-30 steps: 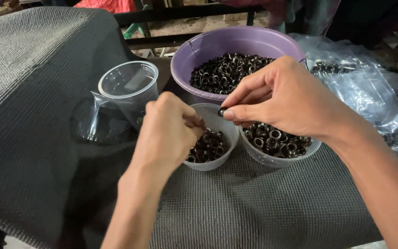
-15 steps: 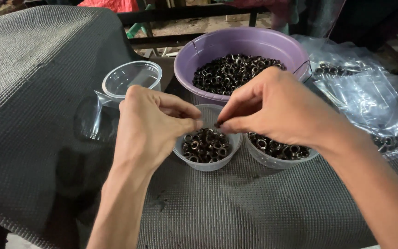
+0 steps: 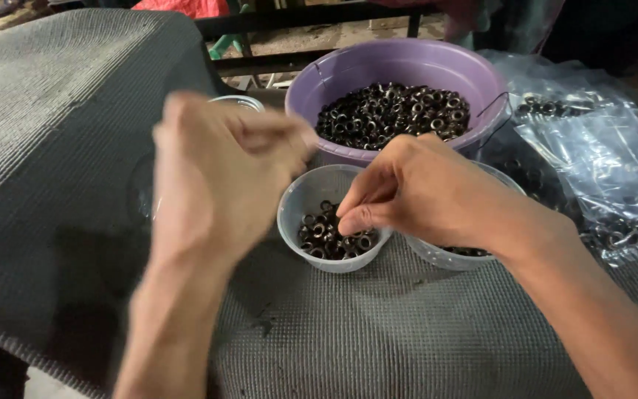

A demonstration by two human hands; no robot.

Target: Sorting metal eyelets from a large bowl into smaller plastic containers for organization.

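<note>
My right hand (image 3: 422, 196) reaches into a small white cup (image 3: 297, 210) of dark metal eyelets (image 3: 319, 236), fingertips pinched low among them. A second small cup (image 3: 444, 257) sits mostly hidden under that hand. Raised and blurred, my left hand (image 3: 215, 174) hovers left of the cup with its fingers pinched together; whether it holds an eyelet is not visible. Behind both stands a purple bowl (image 3: 348, 70) heaped with more eyelets (image 3: 393, 111).
A clear plastic cup (image 3: 238, 101) lies behind my left hand, mostly hidden. Clear plastic bags (image 3: 599, 159) of eyelets lie at the right. Everything rests on a grey textured mat (image 3: 407, 332). A dark metal frame runs along the back.
My left hand has risen up and away to the left from the small cup. My right hand has dropped from above the cups into the left one.
</note>
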